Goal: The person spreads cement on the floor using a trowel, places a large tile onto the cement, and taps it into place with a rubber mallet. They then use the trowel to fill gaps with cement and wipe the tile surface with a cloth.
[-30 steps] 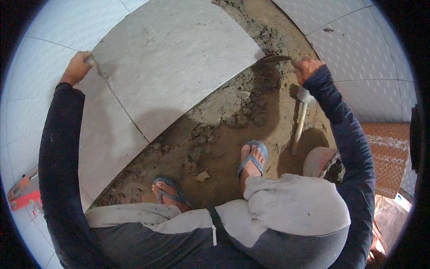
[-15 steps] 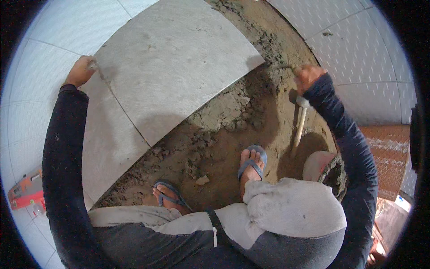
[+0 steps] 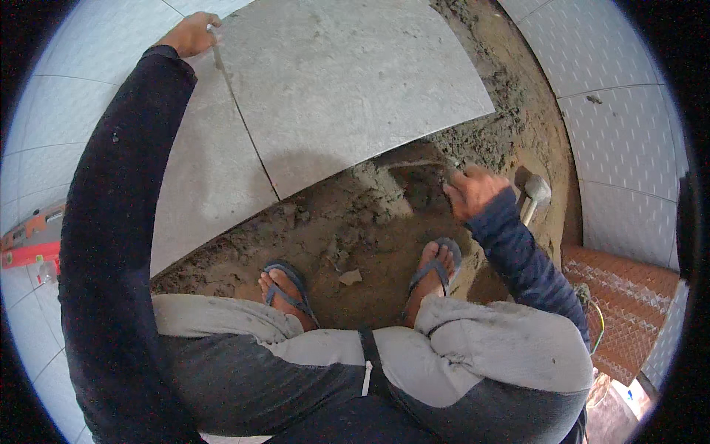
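My left hand (image 3: 191, 35) is closed at the far left, its fingertips at the seam between the wall tiles and the grey floor tiles; what it pinches is too small to name. A large grey floor tile (image 3: 347, 74) lies beside it, with another grey tile (image 3: 203, 177) joined along a dark seam. My right hand (image 3: 477, 191) grips a trowel (image 3: 414, 161) whose thin blade reaches left over the mortar (image 3: 381, 189), just below the big tile's near edge. Right of that hand rests a mallet (image 3: 538, 191) with a pale head, its handle partly hidden by my sleeve.
My sandalled feet (image 3: 290, 290) stand on brown, damp ground (image 3: 370, 296) near a small broken chip (image 3: 350, 277). Patterned white tiles (image 3: 621, 133) line the right wall. A brown patterned panel (image 3: 629, 303) leans at the right; a red and orange tool (image 3: 33, 251) lies left.
My right hand has drawn the trowel left and nearer, below the big tile's edge. My left hand shows farther up along the tile seam. The whole view has shifted.
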The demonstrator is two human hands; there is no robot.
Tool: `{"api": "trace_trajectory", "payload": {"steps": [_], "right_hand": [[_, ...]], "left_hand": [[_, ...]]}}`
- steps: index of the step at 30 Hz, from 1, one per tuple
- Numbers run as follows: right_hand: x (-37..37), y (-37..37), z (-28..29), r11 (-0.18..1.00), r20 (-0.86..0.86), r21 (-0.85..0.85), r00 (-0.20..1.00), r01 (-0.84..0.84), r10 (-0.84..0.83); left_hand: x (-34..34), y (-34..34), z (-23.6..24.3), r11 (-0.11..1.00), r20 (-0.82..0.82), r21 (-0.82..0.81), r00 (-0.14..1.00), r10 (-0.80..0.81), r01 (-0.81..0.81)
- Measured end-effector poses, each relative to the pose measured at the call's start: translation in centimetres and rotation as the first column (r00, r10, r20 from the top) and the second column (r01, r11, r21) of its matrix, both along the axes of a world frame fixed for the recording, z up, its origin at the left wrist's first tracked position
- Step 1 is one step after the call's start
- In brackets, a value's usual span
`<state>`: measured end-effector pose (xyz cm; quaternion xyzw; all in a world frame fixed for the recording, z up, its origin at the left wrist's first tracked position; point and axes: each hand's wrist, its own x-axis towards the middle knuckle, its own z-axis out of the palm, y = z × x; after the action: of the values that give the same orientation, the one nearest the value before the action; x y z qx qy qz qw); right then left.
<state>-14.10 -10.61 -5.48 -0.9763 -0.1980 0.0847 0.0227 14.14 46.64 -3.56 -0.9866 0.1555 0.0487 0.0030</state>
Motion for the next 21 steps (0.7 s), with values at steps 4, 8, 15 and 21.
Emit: {"api": "trace_trajectory", "payload": {"steps": [4,8,15,21], "right_hand": [[4.4,-2.8,-1.5,0.997,0.046,-0.019,0.996,-0.076,0.077],[8.7,-9.3,-0.6,0.984,0.039,-0.180,0.999,0.001,0.006],[4.2,-8.1,3.7,0.913,-0.002,-0.273,0.949,0.303,-0.315],[0.1,2.6,-0.2,1.000,0.087,0.004,0.996,0.017,-0.017]], "left_hand": [[0.0,-0.7,0.0,0.996,0.098,-0.071,0.994,-0.044,0.052],[-0.7,1.8,-0.2,0.997,0.035,-0.039,0.997,-0.066,0.067],[-1.8,3.5,1.6,0.979,-0.006,0.186,0.996,0.086,-0.084],[-1.0,-0.8,3.7,0.989,-0.061,-0.072,0.990,0.126,-0.130]]}}
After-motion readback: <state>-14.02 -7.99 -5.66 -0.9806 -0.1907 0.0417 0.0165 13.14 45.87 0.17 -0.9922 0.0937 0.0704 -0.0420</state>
